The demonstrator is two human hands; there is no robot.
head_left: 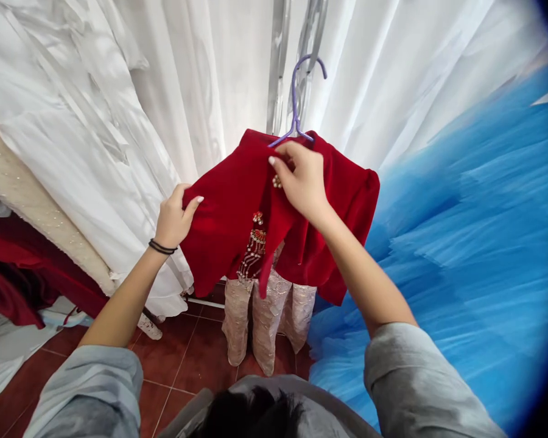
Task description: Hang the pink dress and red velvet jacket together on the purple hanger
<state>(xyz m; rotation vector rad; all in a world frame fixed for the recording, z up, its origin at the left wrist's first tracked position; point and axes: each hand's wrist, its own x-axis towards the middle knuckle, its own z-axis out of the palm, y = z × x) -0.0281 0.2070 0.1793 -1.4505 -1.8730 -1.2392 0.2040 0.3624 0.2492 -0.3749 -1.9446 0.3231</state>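
A red velvet jacket (231,182) with beaded ornaments (254,243) down its front hangs on a purple hanger (295,91), whose hook is over a metal rail. My left hand (176,219), a black band at its wrist, grips the jacket's left-hand side between thumb and fingers. Near the collar, my right hand (301,179) pinches the front edge of the jacket just below the hanger. A round gold ornament (276,181) shows beside my right thumb. Below the hem a pale, shiny patterned garment (269,316) hangs down in folds.
White drapes (187,67) fill the background and white garments (73,121) hang on the left. A large blue tulle garment (461,243) bulges in from the right. Dark red cloth (27,261) lies at the lower left above a red tiled floor (178,353).
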